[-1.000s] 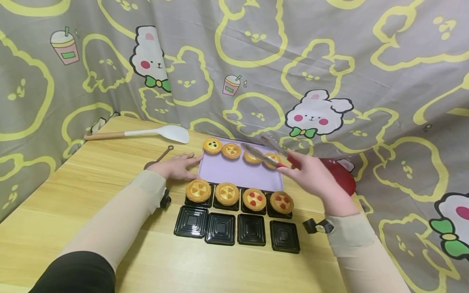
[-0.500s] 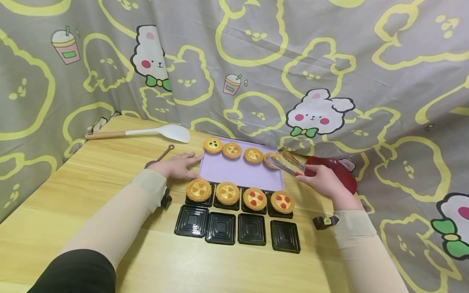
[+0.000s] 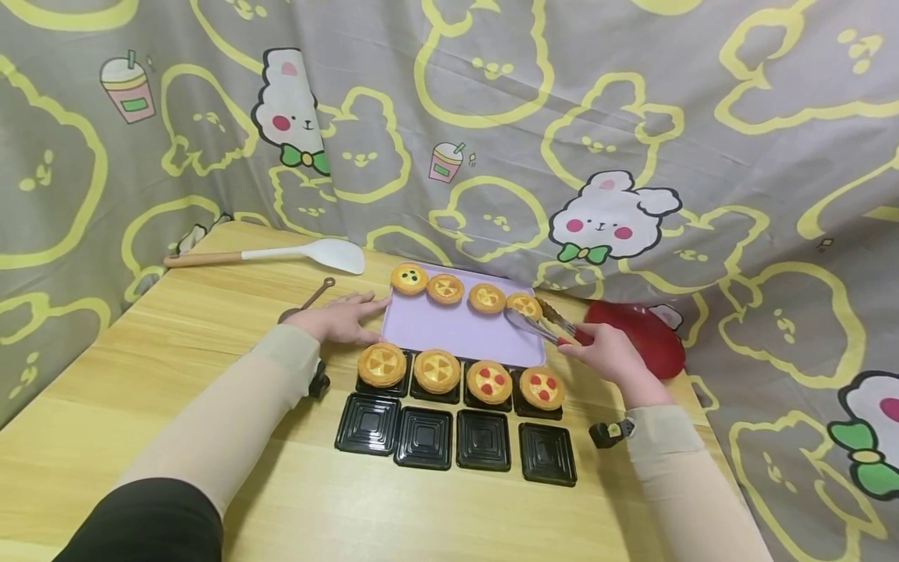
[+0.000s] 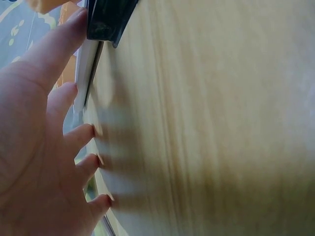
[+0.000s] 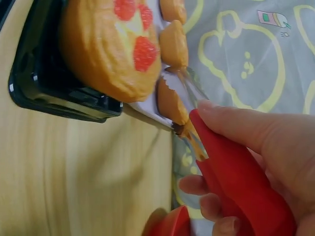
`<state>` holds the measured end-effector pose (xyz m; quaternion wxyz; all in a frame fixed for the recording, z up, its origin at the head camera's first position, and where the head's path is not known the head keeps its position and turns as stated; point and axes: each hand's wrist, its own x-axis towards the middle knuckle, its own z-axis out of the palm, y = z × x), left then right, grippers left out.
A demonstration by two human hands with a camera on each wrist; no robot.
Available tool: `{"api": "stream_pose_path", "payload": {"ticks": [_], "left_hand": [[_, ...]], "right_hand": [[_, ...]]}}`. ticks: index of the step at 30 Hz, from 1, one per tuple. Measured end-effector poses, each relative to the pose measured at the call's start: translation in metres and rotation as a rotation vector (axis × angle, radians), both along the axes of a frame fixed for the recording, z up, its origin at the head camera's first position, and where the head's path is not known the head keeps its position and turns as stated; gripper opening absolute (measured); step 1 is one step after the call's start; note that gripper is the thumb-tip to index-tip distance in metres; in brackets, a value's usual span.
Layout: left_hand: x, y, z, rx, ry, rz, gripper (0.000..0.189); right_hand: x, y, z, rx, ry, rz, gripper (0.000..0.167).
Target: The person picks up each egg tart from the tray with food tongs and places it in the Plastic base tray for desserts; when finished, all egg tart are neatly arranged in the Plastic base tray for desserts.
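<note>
My right hand grips red-handled metal tongs. The tongs' two arms lie on either side of the rightmost egg tart on the lilac tray. Three more tarts stand along the tray's back edge, one of them an egg tart with dark dots. My left hand rests by the tray's left edge, fingers spread, with the fingertips at the table and the tray side in the left wrist view. Closer to me, several tarts sit on black plastic bases, including a red-topped tart at the right end.
Several black square bases with no tarts lie in a front row. A white spatula with a wooden handle is at the back left, near a brown long-handled utensil. A red object stands at the right, before the patterned curtain.
The tongs have swung from above the tray's back right to the right, then back left around the rightmost tart. My left hand has stayed in place.
</note>
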<state>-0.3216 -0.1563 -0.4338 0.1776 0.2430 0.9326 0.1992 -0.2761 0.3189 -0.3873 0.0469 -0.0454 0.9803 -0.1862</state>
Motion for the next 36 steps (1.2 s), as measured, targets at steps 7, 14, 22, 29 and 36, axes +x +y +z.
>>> {"api": "stream_pose_path", "payload": {"ticks": [7, 14, 22, 29, 36], "left_hand": [[0.0, 0.0, 0.0, -0.002, -0.005, 0.004, 0.085], [0.001, 0.0, 0.002, -0.001, -0.005, 0.008, 0.085], [0.0, 0.0, 0.001, 0.0, -0.002, 0.008, 0.085], [-0.001, -0.001, -0.001, 0.003, 0.016, -0.001, 0.087], [-0.002, -0.001, 0.0, 0.012, -0.004, 0.004, 0.086]], "right_hand": [[0.003, -0.002, 0.0, 0.025, 0.031, -0.016, 0.071], [0.008, -0.006, 0.009, -0.005, 0.073, -0.008, 0.075], [0.026, -0.039, 0.035, -0.079, 0.097, 0.067, 0.069], [0.053, -0.079, 0.053, -0.199, 0.084, 0.277, 0.062], [0.08, -0.108, 0.051, -0.197, 0.091, 0.629, 0.062]]}}
